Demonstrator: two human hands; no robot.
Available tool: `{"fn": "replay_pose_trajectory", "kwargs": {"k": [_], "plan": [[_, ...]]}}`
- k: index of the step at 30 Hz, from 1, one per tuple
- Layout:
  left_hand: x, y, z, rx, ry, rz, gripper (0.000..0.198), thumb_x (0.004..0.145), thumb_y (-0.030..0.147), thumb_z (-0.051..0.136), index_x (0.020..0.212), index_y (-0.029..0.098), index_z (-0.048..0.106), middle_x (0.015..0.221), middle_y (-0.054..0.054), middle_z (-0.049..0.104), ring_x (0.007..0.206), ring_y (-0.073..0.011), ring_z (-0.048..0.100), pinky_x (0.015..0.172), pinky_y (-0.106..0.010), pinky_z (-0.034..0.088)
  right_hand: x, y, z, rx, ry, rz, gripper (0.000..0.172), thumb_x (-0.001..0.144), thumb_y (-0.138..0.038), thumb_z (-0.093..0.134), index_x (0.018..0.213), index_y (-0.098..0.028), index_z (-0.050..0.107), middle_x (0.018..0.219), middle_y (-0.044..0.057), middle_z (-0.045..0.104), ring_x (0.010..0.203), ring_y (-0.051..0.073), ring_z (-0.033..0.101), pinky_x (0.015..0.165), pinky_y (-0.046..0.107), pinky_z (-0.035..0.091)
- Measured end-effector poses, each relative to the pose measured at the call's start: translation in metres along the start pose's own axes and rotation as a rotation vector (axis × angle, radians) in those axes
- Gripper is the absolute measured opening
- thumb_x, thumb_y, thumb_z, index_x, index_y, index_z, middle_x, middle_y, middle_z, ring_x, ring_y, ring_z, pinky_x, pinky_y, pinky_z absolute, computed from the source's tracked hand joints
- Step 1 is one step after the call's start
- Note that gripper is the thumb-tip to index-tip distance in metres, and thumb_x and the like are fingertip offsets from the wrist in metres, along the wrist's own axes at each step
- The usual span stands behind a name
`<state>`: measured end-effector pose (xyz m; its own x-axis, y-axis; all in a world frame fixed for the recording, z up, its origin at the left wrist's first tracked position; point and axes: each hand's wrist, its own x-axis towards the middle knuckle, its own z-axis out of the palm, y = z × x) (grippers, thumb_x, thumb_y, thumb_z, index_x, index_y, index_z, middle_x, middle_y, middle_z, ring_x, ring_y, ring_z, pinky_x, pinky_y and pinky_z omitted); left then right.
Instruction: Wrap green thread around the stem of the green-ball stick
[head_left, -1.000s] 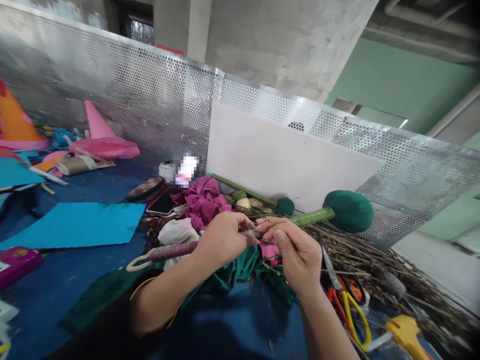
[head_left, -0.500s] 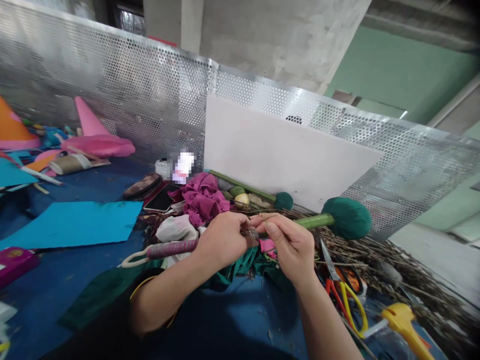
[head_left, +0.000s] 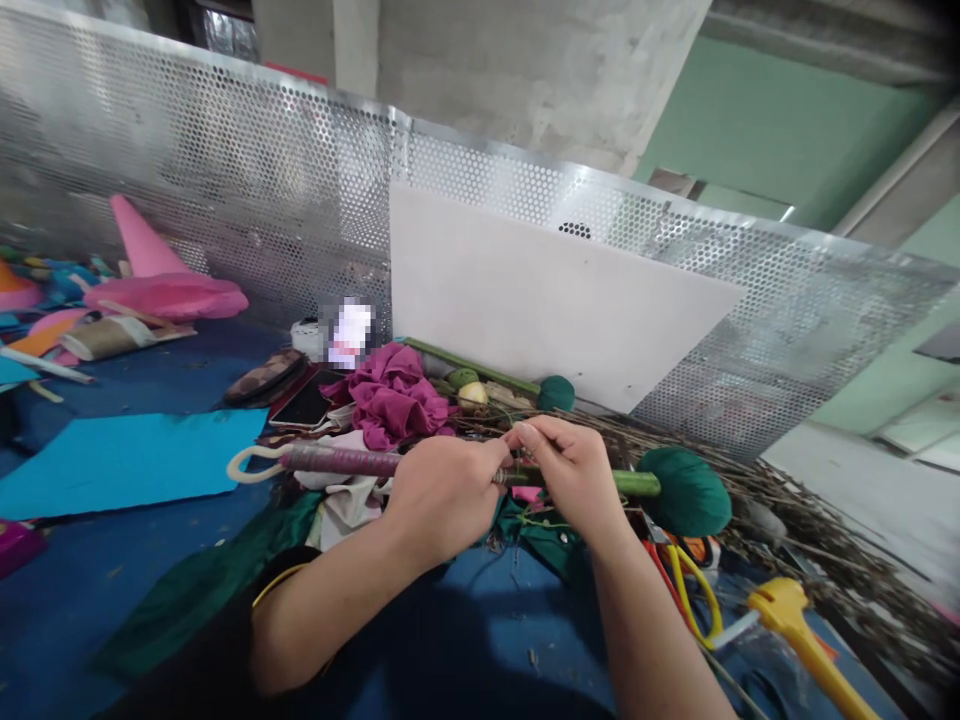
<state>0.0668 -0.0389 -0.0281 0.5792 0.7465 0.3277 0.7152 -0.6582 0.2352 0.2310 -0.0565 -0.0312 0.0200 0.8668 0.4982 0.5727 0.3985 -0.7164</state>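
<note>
A long wrapped stick (head_left: 341,461) lies level across the front of me. Its left end has a pale loop (head_left: 241,465); pink and grey wrapping gives way to a green section (head_left: 636,484) and a dark green cloth ball (head_left: 684,491) at the right end. My left hand (head_left: 442,497) is closed around the middle of the stick. Over the stick, beside the left fingertips, my right hand (head_left: 571,470) is closed in a pinch; what lies between its fingers is too small to make out. Dark green cloth (head_left: 544,540) and a pink scrap lie beneath.
Magenta cloth (head_left: 397,395), a dark phone (head_left: 304,398) and a patterned pouch (head_left: 264,377) sit behind. Blue card (head_left: 135,460) lies left. Scissors (head_left: 697,600), a yellow-handled tool (head_left: 802,635) and dry twigs (head_left: 832,560) are right. A white board (head_left: 555,290) leans on perforated metal.
The stick's loop end has risen and its ball end has dropped, so it lies more level. My right hand has shifted slightly, still pinching by the left fingertips. The camera view has turned slightly right.
</note>
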Motion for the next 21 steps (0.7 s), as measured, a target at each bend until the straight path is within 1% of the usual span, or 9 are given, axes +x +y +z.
{"fn": "replay_pose_trajectory", "kwargs": {"k": [4,6,10,12,16,18,19,20,21], "plan": [[-0.001,-0.002,0.006,0.098,0.081,0.143,0.031,0.086,0.019,0.047,0.111,0.023,0.065,0.077,-0.004,0.074,0.070,-0.0255,0.069,0.057,-0.032,0.045,0.002,0.003,-0.002,-0.049,-0.001,0.045,0.034,0.091,-0.033,0.053,0.064,-0.017,0.066,0.064,0.001,0.067,0.062,0.015,0.060,0.058,0.024,0.044],[0.000,-0.004,0.008,0.126,0.132,0.214,0.033,0.087,0.017,0.045,0.114,0.023,0.062,0.075,-0.002,0.073,0.067,-0.0241,0.068,0.055,-0.031,0.044,0.003,0.004,-0.003,-0.045,-0.015,0.052,0.036,0.091,-0.035,0.053,0.063,-0.017,0.066,0.061,0.000,0.064,0.061,0.015,0.060,0.058,0.025,0.044],[0.001,-0.006,0.012,0.130,0.209,0.325,0.027,0.086,0.015,0.049,0.106,0.024,0.065,0.078,-0.001,0.074,0.068,-0.0214,0.067,0.056,-0.029,0.044,0.003,0.004,-0.003,-0.011,-0.032,0.092,0.033,0.090,-0.034,0.054,0.065,-0.018,0.069,0.064,0.002,0.068,0.066,0.017,0.064,0.065,0.027,0.048],[0.000,-0.007,0.013,0.118,0.213,0.346,0.023,0.085,0.015,0.052,0.100,0.023,0.067,0.081,-0.001,0.074,0.070,-0.0207,0.068,0.057,-0.029,0.045,0.004,0.004,-0.001,-0.011,-0.028,0.110,0.032,0.089,-0.033,0.055,0.065,-0.018,0.070,0.067,0.003,0.070,0.067,0.018,0.065,0.066,0.027,0.049],[0.001,-0.008,0.012,0.078,0.154,0.294,0.023,0.082,0.014,0.054,0.095,0.022,0.071,0.081,-0.003,0.075,0.074,-0.0207,0.069,0.062,-0.028,0.047,0.005,0.004,-0.002,0.027,-0.043,0.131,0.030,0.090,-0.032,0.054,0.069,-0.018,0.070,0.073,0.004,0.073,0.070,0.018,0.066,0.066,0.027,0.050],[0.002,-0.010,0.010,0.026,0.123,0.242,0.024,0.082,0.015,0.055,0.097,0.023,0.072,0.085,-0.003,0.076,0.078,-0.0214,0.070,0.066,-0.029,0.048,0.005,0.002,-0.007,0.079,-0.055,0.121,0.030,0.089,-0.031,0.054,0.065,-0.018,0.067,0.080,0.005,0.073,0.078,0.018,0.066,0.071,0.027,0.050],[0.003,-0.011,0.008,-0.006,0.113,0.214,0.025,0.082,0.016,0.056,0.098,0.024,0.073,0.087,-0.002,0.077,0.080,-0.0216,0.071,0.068,-0.029,0.049,0.004,0.001,-0.013,0.102,-0.064,0.122,0.031,0.088,-0.031,0.054,0.062,-0.018,0.065,0.082,0.005,0.073,0.079,0.017,0.066,0.072,0.027,0.050],[0.005,-0.013,0.007,-0.037,0.107,0.185,0.026,0.082,0.017,0.057,0.100,0.025,0.073,0.090,-0.002,0.078,0.083,-0.0217,0.071,0.070,-0.029,0.049,0.004,-0.001,-0.019,0.122,-0.078,0.139,0.032,0.088,-0.032,0.055,0.061,-0.018,0.064,0.080,0.005,0.072,0.076,0.016,0.065,0.068,0.025,0.049],[0.006,-0.016,0.004,-0.064,0.107,0.152,0.027,0.081,0.018,0.058,0.101,0.027,0.074,0.092,-0.001,0.078,0.085,-0.0217,0.071,0.072,-0.029,0.050,0.002,-0.002,-0.027,0.141,-0.097,0.177,0.032,0.087,-0.034,0.055,0.062,-0.017,0.063,0.074,0.004,0.070,0.068,0.014,0.063,0.061,0.024,0.048]]}}
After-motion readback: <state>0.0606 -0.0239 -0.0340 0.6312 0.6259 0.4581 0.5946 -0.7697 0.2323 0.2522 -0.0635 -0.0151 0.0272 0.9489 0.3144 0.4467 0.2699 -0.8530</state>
